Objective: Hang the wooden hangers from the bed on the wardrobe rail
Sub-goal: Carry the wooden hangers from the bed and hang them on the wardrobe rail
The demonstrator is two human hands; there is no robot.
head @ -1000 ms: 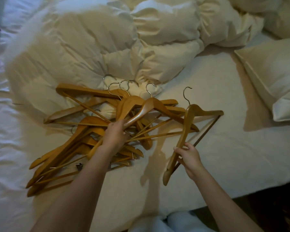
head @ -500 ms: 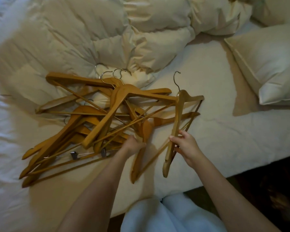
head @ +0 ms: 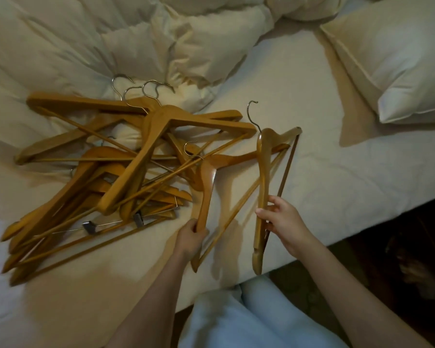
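**Hangers (head: 136, 156) heaped on the bed (head: 337, 197), one in each of your hands**

Your right hand (head: 284, 222) grips one hanger (head: 264, 172) by its lower arm and bar. It stands on edge near the bed's front edge, hook pointing away from you. Your left hand (head: 190, 237) is curled round the arm of a second hanger (head: 207, 187), which lies at the heap's right side. The rest sprawl across the sheet to the left, some with metal clips (head: 89, 227), most hooks toward the crumpled duvet (head: 86, 46). A pillow (head: 399, 59) lies at the far right.
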